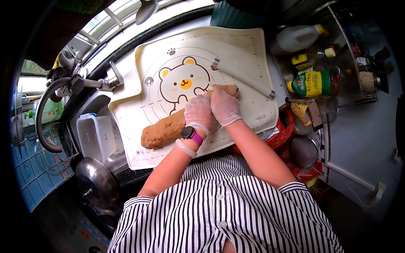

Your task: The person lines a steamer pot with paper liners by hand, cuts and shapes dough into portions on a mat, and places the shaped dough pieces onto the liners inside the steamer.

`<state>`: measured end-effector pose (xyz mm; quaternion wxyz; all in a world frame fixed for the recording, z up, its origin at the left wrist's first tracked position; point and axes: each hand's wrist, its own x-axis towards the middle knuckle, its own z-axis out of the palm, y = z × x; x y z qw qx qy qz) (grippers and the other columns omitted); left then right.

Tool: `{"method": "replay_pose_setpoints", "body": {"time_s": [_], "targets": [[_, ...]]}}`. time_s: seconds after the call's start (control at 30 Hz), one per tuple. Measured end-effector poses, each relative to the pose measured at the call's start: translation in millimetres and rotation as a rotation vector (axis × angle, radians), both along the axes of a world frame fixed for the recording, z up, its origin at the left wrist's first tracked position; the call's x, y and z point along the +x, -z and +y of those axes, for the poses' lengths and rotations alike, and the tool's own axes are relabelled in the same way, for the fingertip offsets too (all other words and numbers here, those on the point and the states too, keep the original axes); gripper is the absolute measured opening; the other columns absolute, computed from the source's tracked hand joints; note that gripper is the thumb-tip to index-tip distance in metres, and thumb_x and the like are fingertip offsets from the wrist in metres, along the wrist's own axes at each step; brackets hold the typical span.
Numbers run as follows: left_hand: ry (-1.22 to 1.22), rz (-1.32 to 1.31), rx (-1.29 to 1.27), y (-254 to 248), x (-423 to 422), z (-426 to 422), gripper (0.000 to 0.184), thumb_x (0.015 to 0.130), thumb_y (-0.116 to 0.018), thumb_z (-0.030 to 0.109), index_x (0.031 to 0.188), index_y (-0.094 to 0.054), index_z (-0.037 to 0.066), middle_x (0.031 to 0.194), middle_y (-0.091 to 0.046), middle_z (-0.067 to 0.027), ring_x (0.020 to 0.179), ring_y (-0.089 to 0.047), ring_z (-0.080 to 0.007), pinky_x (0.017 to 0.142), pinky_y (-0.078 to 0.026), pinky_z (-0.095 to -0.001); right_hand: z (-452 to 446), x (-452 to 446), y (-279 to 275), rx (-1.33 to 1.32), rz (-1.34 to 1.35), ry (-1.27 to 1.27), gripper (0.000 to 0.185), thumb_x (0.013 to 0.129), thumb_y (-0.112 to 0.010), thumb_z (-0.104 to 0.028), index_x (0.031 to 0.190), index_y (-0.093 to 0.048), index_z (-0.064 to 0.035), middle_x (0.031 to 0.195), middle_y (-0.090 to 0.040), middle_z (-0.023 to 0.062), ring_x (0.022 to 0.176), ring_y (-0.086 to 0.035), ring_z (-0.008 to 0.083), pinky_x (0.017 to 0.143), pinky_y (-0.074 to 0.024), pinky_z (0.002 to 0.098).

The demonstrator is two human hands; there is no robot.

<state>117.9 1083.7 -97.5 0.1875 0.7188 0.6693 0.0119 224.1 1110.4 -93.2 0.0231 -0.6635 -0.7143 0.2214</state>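
Note:
A thick brown roll of dough (163, 130) lies diagonally across a white mat (249, 50) printed with a bear. My left hand (198, 113), in a clear glove, is closed around the roll right of its middle. Close beside it, my right hand (225, 105), also gloved, grips the roll near its right end, with the fingers bent down. The two hands nearly touch. Part of the roll is hidden under them. Beyond my right hand a long white tube-shaped thing (244, 79) with grey ends rests on the mat.
A faucet (101, 83) and a sink holding a clear plastic container (96, 137) are at the left. A metal lid (96, 181) is below them. Bottles, one with a green and yellow label (312, 84), stand on a rack at the right, near a red object (283, 134).

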Motion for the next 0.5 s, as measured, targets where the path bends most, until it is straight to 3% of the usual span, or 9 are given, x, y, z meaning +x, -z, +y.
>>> {"method": "replay_pose_setpoints", "body": {"time_s": [0.13, 0.2, 0.23, 0.27, 0.33, 0.37, 0.4, 0.43, 0.5], "targets": [[0.020, -0.028, 0.013, -5, -10, -10, 0.033, 0.082, -0.073, 0.024, 0.106, -0.058, 0.005, 0.102, -0.065, -0.0166, 0.096, -0.066, -0.0340, 0.081, -0.055, -0.0445, 10, 1, -6, -0.094, -0.013, -0.044, 0.021, 0.101, -0.047, -0.025, 0.106, -0.054, -0.0057, 0.097, -0.071, 0.0227, 0.091, -0.069, 0.0438, 0.079, -0.0551, 0.0541], [0.050, -0.148, 0.002, -23, -16, -16, 0.051, 0.074, -0.082, 0.035, 0.106, -0.058, 0.005, 0.101, -0.064, -0.0170, 0.095, -0.065, -0.0350, 0.084, -0.054, -0.0456, 9, 20, -11, 0.053, 0.067, -0.073, 0.020, 0.100, -0.049, -0.022, 0.109, -0.055, -0.0053, 0.095, -0.071, 0.0233, 0.088, -0.069, 0.0443, 0.077, -0.0560, 0.0530], [0.076, -0.154, -0.071, -23, -21, -19, 0.081, 0.064, -0.089, 0.045, 0.125, -0.056, 0.003, 0.113, -0.063, -0.0200, 0.109, -0.061, -0.0378, 0.095, -0.051, -0.0452, 5, 35, -14, 0.187, 0.142, -0.106, 0.020, 0.098, -0.051, -0.018, 0.113, -0.057, -0.0048, 0.093, -0.071, 0.0239, 0.085, -0.069, 0.0448, 0.076, -0.0569, 0.0519], [0.070, -0.151, -0.073, -26, -25, -24, 0.081, 0.064, -0.089, 0.045, 0.125, -0.056, 0.003, 0.113, -0.063, -0.0200, 0.109, -0.061, -0.0378, 0.095, -0.051, -0.0452, -1, 50, -26, 0.295, 0.277, -0.022, 0.020, 0.098, -0.054, -0.018, 0.112, -0.059, -0.0041, 0.092, -0.070, 0.0240, 0.083, -0.068, 0.0457, 0.074, -0.0566, 0.0516], [0.133, -0.142, 0.039, -39, -33, -31, 0.106, 0.060, -0.092, 0.043, 0.146, -0.044, 0.003, 0.132, -0.057, -0.0226, 0.126, -0.053, -0.0402, 0.109, -0.043, -0.0441, -14, 91, -53, 0.392, 0.453, 0.122, 0.021, 0.097, -0.060, -0.018, 0.111, -0.062, -0.0028, 0.089, -0.070, 0.0235, 0.080, -0.068, 0.0456, 0.071, -0.0563, 0.0500], [0.111, -0.155, -0.118, -39, -36, -29, 0.121, 0.058, -0.094, 0.041, 0.156, -0.032, 0.004, 0.146, -0.049, -0.0231, 0.138, -0.043, -0.0416, 0.117, -0.036, -0.0442, -21, 112, -63, 0.388, 0.491, 0.182, 0.022, 0.096, -0.063, -0.019, 0.111, -0.063, -0.0021, 0.088, -0.070, 0.0228, 0.079, -0.068, 0.0446, 0.070, -0.0562, 0.0487], [0.112, -0.153, -0.117, -44, -35, -26, 0.121, 0.058, -0.094, 0.041, 0.156, -0.032, 0.004, 0.146, -0.049, -0.0231, 0.138, -0.043, -0.0416, 0.117, -0.036, -0.0442, -30, 122, -82, 0.299, 0.566, 0.328, 0.024, 0.097, -0.063, -0.021, 0.111, -0.063, -0.0014, 0.092, -0.072, 0.0205, 0.082, -0.071, 0.0380, 0.074, -0.0568, 0.0446], [0.040, -0.233, -0.121, -51, -34, -23, 0.119, 0.059, -0.094, 0.039, 0.155, -0.033, 0.004, 0.146, -0.049, -0.0227, 0.140, -0.042, -0.0414, 0.118, -0.034, -0.0451, -36, 149, -68, 0.339, 0.490, 0.296, 0.026, 0.096, -0.065, -0.019, 0.115, -0.064, -0.0014, 0.099, -0.074, 0.0187, 0.088, -0.073, 0.0301, 0.081, -0.0571, 0.0402], [-0.042, -0.308, -0.017, -44, -26, -21, 0.113, 0.064, -0.092, 0.038, 0.155, -0.034, 0.005, 0.147, -0.049, -0.0217, 0.143, -0.039, -0.0412, 0.120, -0.032, -0.0469, -50, 177, -40, 0.265, 0.507, 0.326, 0.028, 0.096, -0.066, -0.019, 0.118, -0.064, -0.0014, 0.102, -0.074, 0.0191, 0.093, -0.073, 0.0295, 0.084, -0.0564, 0.0394]]}}
